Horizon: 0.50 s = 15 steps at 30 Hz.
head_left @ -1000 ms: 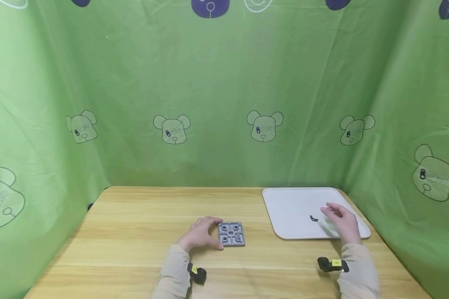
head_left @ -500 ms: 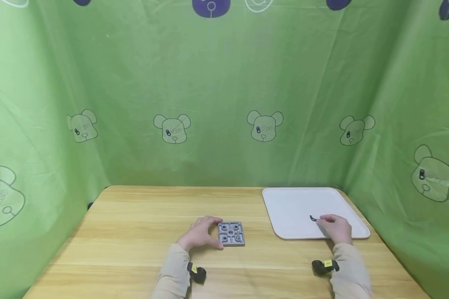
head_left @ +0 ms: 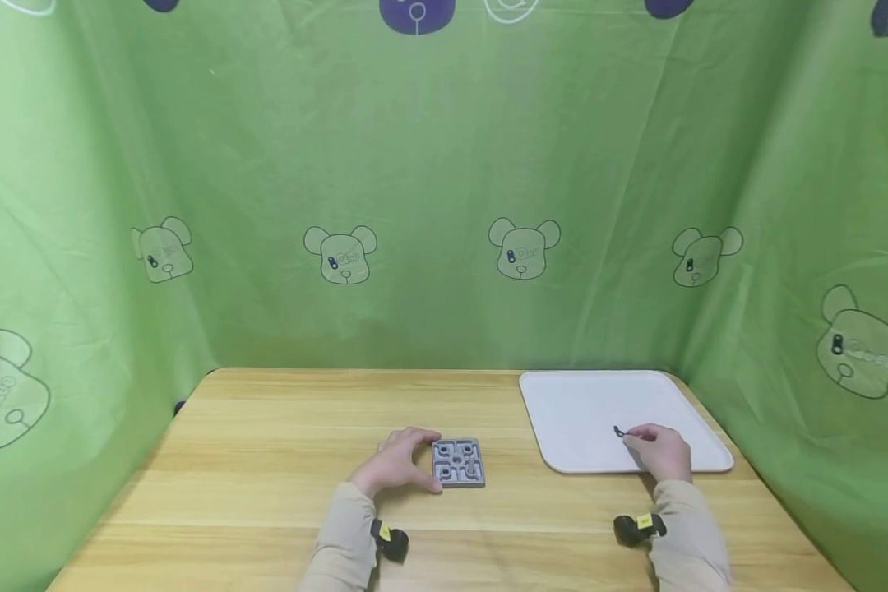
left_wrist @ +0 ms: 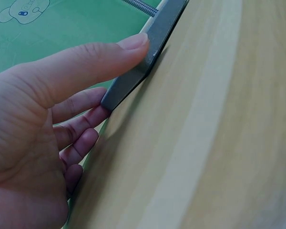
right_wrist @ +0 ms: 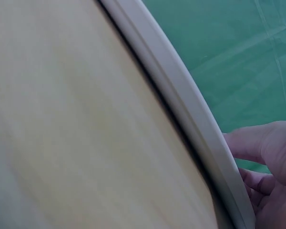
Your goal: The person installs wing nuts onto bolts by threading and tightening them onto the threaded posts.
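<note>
My left hand [head_left: 395, 462] grips a grey square metal plate [head_left: 457, 462] lying on the table, thumb at the near corner and fingers at the far one. Recesses and holes mark the plate's top, and a threaded screw [left_wrist: 142, 6] stands up from it in the left wrist view. Over the white tray [head_left: 588, 411], my right hand [head_left: 662, 454] pinches the right end of a small dark curved piece [head_left: 618, 431] with thumb and fingertips. That piece is too small to identify, and the tray's rim hides it in the right wrist view.
The wooden table [head_left: 289, 411] carries the plate near its middle and the tray at its right edge. A green printed curtain [head_left: 429, 164] encloses the back and both sides. The tray's raised rim [right_wrist: 190, 102] runs close beside the right hand.
My right hand has come down and left onto the tray, and its thumb and fingertips have closed at the small dark piece. The left hand and plate have stayed put.
</note>
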Motion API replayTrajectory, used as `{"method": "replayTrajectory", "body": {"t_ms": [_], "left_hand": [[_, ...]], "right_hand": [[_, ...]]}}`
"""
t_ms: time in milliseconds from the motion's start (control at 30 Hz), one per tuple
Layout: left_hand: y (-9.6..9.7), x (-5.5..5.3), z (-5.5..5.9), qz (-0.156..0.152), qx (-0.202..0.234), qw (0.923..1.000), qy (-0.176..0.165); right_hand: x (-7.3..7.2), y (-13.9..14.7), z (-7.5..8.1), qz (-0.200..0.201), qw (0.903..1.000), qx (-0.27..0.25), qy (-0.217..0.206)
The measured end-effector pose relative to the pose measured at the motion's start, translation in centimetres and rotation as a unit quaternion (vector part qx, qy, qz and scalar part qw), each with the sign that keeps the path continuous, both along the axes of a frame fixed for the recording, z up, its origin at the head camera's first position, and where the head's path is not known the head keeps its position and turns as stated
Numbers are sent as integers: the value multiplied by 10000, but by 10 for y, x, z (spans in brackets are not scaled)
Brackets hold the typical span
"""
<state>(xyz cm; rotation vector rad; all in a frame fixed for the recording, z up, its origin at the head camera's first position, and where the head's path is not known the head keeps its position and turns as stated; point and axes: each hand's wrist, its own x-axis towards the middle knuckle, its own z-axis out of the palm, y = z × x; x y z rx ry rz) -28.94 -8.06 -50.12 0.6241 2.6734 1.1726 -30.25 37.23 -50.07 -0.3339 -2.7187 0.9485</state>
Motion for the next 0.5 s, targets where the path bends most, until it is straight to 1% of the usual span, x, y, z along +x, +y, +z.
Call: {"method": "replayTrajectory", "body": {"t_ms": [300, 500], "left_hand": [[0, 0, -1, -23, -10, 10000, 26], [-1, 0, -1, -6, 29, 10000, 16]], "right_hand": [[1, -3, -1, -58, 9995, 238, 188], [-1, -5, 0, -192, 9994, 118, 249]]}}
